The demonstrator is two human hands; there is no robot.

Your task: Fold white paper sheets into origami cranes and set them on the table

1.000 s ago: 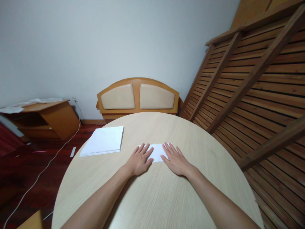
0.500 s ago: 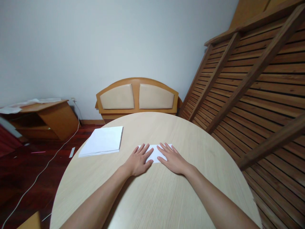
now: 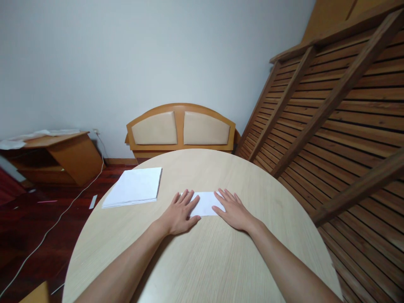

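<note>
Pressing flat on folded white paper [image 3: 205,204] at tabletop [image 3: 205,261] middle: left hand [image 3: 179,212] and right hand [image 3: 232,210], palms down, grip wide, fingers spread, clasping nothing. Hands covering both paper ends, so fold edges there hidden. Lying well apart at far left: paper stack [image 3: 134,192], top face showing plain white. Running off frame bottom: forearms [image 3: 126,265].

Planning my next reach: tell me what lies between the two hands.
Head view: a folded white paper lies between left hand and right hand, both resting on it.
</note>
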